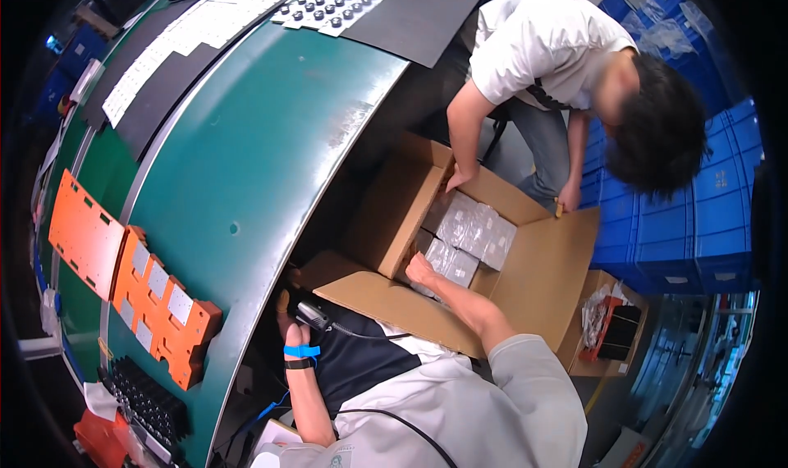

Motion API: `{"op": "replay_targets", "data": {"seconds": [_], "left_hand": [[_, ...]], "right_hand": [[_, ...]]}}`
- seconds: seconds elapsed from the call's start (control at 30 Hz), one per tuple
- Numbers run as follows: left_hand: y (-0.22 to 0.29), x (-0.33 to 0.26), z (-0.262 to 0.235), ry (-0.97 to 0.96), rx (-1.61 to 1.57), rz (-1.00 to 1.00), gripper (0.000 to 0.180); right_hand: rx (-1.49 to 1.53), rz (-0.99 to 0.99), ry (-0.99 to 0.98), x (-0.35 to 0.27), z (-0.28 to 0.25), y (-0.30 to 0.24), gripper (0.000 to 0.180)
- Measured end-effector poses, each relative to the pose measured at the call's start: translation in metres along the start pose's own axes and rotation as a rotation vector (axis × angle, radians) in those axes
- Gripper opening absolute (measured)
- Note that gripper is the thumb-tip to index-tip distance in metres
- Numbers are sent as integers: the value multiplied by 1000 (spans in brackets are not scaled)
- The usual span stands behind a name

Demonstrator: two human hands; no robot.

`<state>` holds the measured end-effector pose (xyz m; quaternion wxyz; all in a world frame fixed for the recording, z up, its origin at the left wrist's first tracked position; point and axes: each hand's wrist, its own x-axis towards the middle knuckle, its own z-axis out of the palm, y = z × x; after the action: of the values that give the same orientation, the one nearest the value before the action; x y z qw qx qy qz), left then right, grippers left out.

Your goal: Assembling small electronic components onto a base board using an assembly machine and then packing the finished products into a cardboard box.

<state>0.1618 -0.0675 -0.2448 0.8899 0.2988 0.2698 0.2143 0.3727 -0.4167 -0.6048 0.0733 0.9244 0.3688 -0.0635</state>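
Note:
A large open cardboard carton [525, 287] stands before me beside the workbench, its flaps folded outward. Clear-wrapped, silvery-grey packages [474, 228] lie inside it. My right hand [420, 269] reaches into the carton with curled fingers, against the inside of its left wall and just beside the packages. Whatever those fingers hold is hidden. Low at the bench edge is my left hand [292, 327], with a blue strap and a black band on its wrist. It is near the carton's near-left flap and a grey cylindrical device with a cable [312, 314]; its fingers are mostly in shadow.
Across the carton a co-worker [550, 58] bends over, both hands at its edges. The green workbench [263, 132] holds orange slotted parts [160, 304], a black tray [148, 398] and rows of black knobs [336, 13]. Blue bins [677, 222] and a smaller carton [636, 304] stand right.

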Motion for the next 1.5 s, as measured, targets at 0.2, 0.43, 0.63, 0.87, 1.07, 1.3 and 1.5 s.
{"op": "replay_targets", "data": {"seconds": [0.2, 0.43, 0.63, 0.87, 1.07, 1.3, 1.5], "left_hand": [[9, -9, 26, 76, 23, -22, 51], [16, -12, 19, 71, 78, -51, 55], [14, -12, 17, 41, 36, -42, 53], [13, -8, 15, 28, -38, -57, 54], [16, -10, 34, 53, -33, -86, 56], [17, -12, 45, 51, -17, -96, 55], [14, -14, 35, 58, -28, -43, 52]], "right_hand": [[781, 93, -228, 23, -127, -55, 58], [938, 24, -119, 81, -252, -114, 84], [801, 112, 41, 35, -202, -75, 42], [629, 448, -655, -45, -138, -10, 45], [1929, 1357, -43, -13, -120, -26, 63], [2714, 901, 438, 75, -231, -117, 55], [1871, 816, 310, 58, -367, -116, 97]]}}
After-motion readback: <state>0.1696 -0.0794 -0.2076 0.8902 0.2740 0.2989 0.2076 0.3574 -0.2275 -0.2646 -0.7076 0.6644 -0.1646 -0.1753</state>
